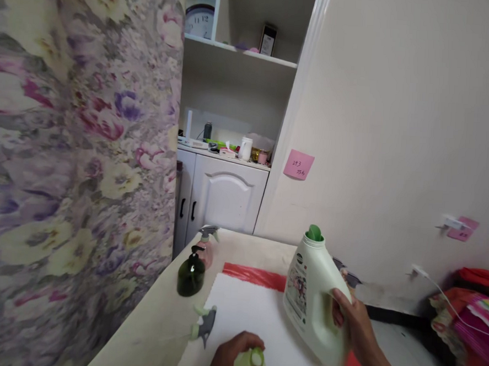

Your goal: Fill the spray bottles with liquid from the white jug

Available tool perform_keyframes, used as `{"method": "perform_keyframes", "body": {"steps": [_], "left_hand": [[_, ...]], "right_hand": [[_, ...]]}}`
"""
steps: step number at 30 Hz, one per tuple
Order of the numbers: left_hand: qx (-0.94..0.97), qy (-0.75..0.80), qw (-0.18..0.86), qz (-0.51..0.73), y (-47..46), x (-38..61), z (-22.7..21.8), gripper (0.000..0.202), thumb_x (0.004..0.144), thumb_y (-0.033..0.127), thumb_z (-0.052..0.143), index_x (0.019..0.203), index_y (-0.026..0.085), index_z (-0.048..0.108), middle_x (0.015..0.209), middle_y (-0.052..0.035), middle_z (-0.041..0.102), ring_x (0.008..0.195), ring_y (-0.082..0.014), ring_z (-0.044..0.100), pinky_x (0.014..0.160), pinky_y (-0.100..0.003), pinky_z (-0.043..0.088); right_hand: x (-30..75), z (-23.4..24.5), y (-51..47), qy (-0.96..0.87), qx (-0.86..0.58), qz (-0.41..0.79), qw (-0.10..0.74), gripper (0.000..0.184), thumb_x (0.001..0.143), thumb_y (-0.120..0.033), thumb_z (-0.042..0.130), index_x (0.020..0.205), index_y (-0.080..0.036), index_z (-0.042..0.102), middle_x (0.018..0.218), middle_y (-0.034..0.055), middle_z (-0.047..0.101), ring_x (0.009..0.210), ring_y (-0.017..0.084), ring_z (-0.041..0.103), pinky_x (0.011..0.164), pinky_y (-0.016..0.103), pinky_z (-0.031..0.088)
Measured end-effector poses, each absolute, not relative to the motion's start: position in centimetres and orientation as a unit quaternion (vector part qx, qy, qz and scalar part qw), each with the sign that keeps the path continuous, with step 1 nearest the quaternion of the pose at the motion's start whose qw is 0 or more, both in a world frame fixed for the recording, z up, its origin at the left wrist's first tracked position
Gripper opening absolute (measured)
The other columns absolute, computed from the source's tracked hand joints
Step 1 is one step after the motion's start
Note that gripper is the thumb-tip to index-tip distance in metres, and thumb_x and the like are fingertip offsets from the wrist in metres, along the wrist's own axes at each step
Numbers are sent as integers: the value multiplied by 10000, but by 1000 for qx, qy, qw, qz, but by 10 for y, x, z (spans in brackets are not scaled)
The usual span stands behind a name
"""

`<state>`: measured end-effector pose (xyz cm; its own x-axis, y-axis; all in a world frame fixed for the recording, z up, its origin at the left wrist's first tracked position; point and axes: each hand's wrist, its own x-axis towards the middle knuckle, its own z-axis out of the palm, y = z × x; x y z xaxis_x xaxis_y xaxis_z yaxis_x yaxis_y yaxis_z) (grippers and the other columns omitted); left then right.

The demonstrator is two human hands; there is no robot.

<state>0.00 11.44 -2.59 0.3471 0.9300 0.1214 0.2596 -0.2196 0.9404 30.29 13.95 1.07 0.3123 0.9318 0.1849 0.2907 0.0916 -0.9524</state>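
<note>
My right hand [354, 322] grips the handle of a large pale green detergent jug [310, 286], which is tilted slightly above the white sheet. No cap covers the jug's mouth, and a green spout shows in it. Low in the view, my left hand [231, 356] is wrapped round a small light green bottle [251, 365] with its neck open at the top. Most of that bottle is cut off by the lower edge. A grey and green spray trigger head [205, 325] lies on the table left of the bottle, its thin tube pointing left.
A dark green pump bottle [191, 273] and a pink spray bottle [205, 248] stand on the left of the table [153, 321]. White sheet [237, 304] lies over red material [255, 276]. Floral curtain [80, 167] hangs left; a white cabinet [227, 193] stands behind.
</note>
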Motion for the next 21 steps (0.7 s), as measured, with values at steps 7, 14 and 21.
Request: {"method": "perform_keyframes", "body": {"steps": [7,14,21], "left_hand": [[689,414,441,399,109,1,-25,238,652,153,647,874,223,696,912,-5,727,953,-218,626,901,-292,440],[689,401,439,415,108,0,-21,233,675,179,644,895,221,709,937,-12,743,952,-223,635,907,-311,441],[685,379,455,425,108,1,-24,230,689,163,642,899,218,721,930,-6,754,941,-217,648,897,-298,443]], "right_hand": [[318,57,80,-590,-644,285,395,537,714,-725,525,582,-208,464,334,-81,377,384,75,312,491,253,285],[313,78,39,-651,-642,341,220,604,650,-751,534,789,-169,614,610,3,580,438,79,374,377,211,239],[312,74,34,-707,-627,288,155,498,694,-625,615,814,-147,681,705,32,647,610,137,493,512,211,350]]}}
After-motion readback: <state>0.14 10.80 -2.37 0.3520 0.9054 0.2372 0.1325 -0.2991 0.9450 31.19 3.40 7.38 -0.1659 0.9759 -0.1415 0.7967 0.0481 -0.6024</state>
